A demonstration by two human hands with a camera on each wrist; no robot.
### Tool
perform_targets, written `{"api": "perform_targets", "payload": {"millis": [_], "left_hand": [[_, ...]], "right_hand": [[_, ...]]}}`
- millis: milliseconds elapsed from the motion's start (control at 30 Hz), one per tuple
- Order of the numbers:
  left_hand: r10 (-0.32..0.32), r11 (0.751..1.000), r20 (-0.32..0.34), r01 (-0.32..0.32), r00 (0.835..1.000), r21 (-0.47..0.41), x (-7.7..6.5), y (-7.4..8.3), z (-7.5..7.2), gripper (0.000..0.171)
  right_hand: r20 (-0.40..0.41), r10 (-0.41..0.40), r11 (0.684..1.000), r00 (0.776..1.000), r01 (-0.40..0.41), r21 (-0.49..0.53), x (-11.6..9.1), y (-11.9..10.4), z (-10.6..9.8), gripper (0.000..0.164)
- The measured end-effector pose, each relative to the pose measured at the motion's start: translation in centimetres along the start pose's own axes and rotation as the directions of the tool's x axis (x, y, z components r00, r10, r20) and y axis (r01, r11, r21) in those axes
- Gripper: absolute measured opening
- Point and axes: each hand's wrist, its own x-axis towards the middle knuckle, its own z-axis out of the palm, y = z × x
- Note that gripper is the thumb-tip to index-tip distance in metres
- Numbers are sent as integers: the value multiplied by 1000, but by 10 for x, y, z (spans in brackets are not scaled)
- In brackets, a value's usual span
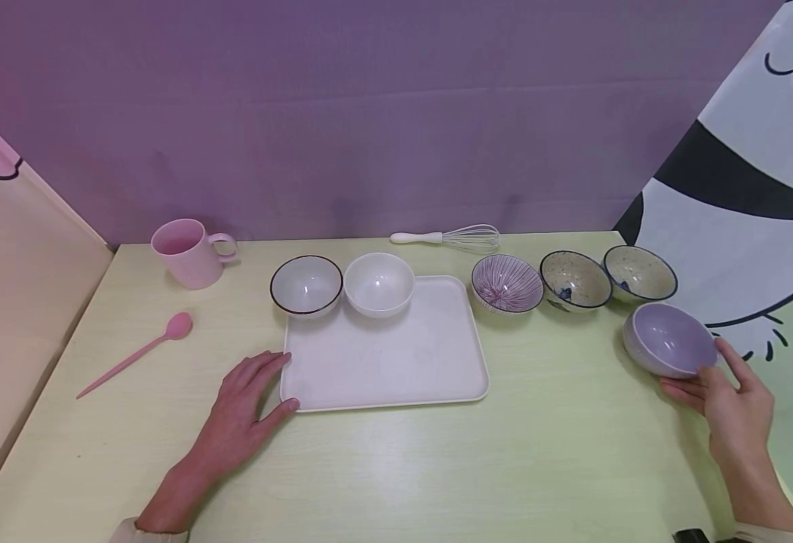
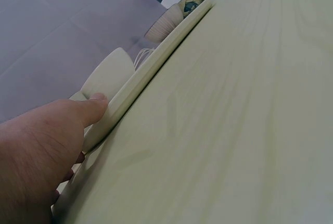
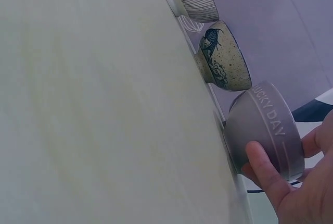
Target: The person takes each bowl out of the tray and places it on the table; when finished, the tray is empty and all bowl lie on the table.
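Observation:
My right hand [image 1: 739,411] grips a lavender bowl [image 1: 668,339] at the right end of the table. Its digits spread from the rim to the lower outer wall. In the right wrist view, raised letters reading LUCKY DAY show on the bowl's [image 3: 268,125] side. At the near left corner of a white rectangular tray [image 1: 382,362] rests my left hand [image 1: 243,411], fingers relaxed. Its thumb [image 2: 96,107] lies over the tray's edge in the left wrist view, the other fingers partly hidden. A dark-rimmed white bowl [image 1: 306,285] and a plain white bowl [image 1: 379,285] overlap the tray's back edge.
Right of the tray stand a purple-striped bowl [image 1: 507,283] and two speckled bowls [image 1: 576,281] with dark rims. Behind the tray lies a whisk [image 1: 444,237]. A pink mug [image 1: 192,256] and pink spoon [image 1: 141,354] are on the left. A purple backdrop [image 1: 369,136] borders the table's back.

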Motion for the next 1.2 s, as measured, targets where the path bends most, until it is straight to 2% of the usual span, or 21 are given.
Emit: {"api": "perform_targets", "payload": {"millis": [167,367,567,1000,1200], "left_hand": [[-2,1000,0,2,1000,2,0,0,0,65],[0,1000,-3,0,1000,6,0,-1,0,66],[4,1000,-2,-4,1000,4,0,-1,0,65],[-15,1000,11,15,1000,-1,0,-2,0,65],[-5,1000,1,5,1000,-3,0,1,-1,65]], "right_hand": [[-38,-4,999,999,2,-41,3,-1,2,74],[17,-13,997,1000,14,-76,4,0,1,74],[53,-19,998,998,22,-57,5,0,0,75],[26,-23,998,999,25,-59,6,-3,-2,72],[64,-18,989,998,27,-144,5,-3,-5,71]]}}
